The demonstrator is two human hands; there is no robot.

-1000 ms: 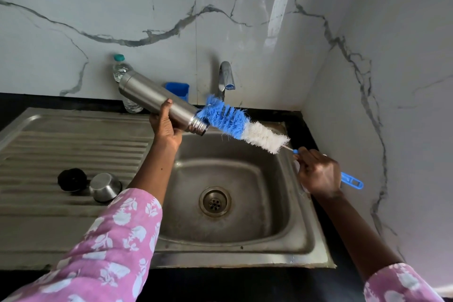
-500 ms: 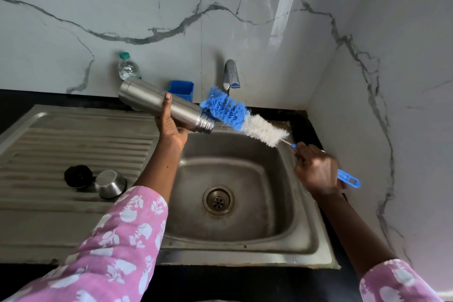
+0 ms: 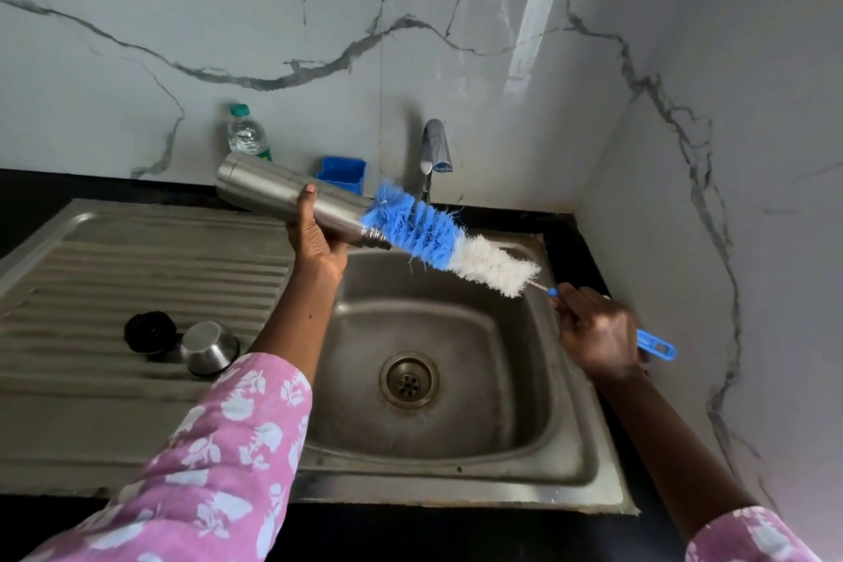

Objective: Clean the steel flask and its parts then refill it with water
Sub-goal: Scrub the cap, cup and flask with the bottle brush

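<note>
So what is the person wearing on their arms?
Both arms have pink sleeves with a white flower print. The left sleeve ends partway along the forearm; the right sleeve only shows at the picture's bottom edge. Both hands are bare, with no gloves.

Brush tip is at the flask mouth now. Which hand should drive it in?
Right. The right hand grips the brush handle, in line with the flask mouth; the left hand holds the flask over the sink.
</note>
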